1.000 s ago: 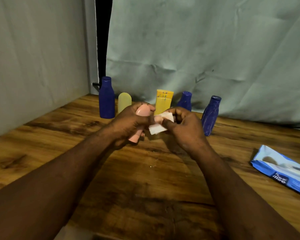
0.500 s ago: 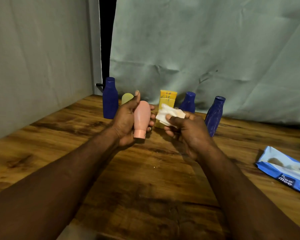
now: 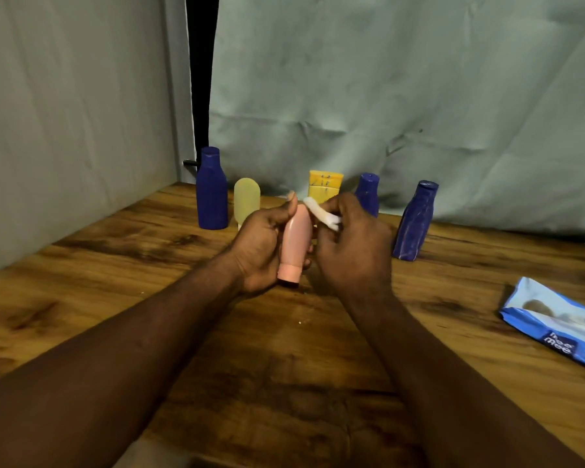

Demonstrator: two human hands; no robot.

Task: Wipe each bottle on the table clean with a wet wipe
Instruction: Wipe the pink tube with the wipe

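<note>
Left hand (image 3: 260, 244): the fingers are curled round the pink bottle from behind, and the thumb lies straight up along its left side.
Pink bottle (image 3: 296, 241): it is held over the table with the cap pointing down, between the left thumb and the left fingers; its rounded top end is at the height of the thumb tip.
Right hand (image 3: 352, 251): the fingers are bent and pinch the wet wipe; the back of the hand faces the camera.
Wet wipe (image 3: 321, 214): white and bunched, it comes out above the right fingers and touches the top right part of the pink bottle.
Table (image 3: 115, 265): brown wood, under both hands.
Tall blue bottle (image 3: 211, 194): upright, beyond the left fingers and to their left.
Pale yellow bottle (image 3: 246, 201): just beyond the left thumb, partly hidden by the hand.
Yellow tube (image 3: 325, 184): upright, directly beyond the fingertips of both hands.
Small blue bottle (image 3: 368, 194): beyond the right fingers, partly hidden.
Dented blue bottle (image 3: 414, 224): standing to the right of the right fingers.
Wipes pack (image 3: 554, 325): blue, flat on the table, well apart to the right of the right hand.
</note>
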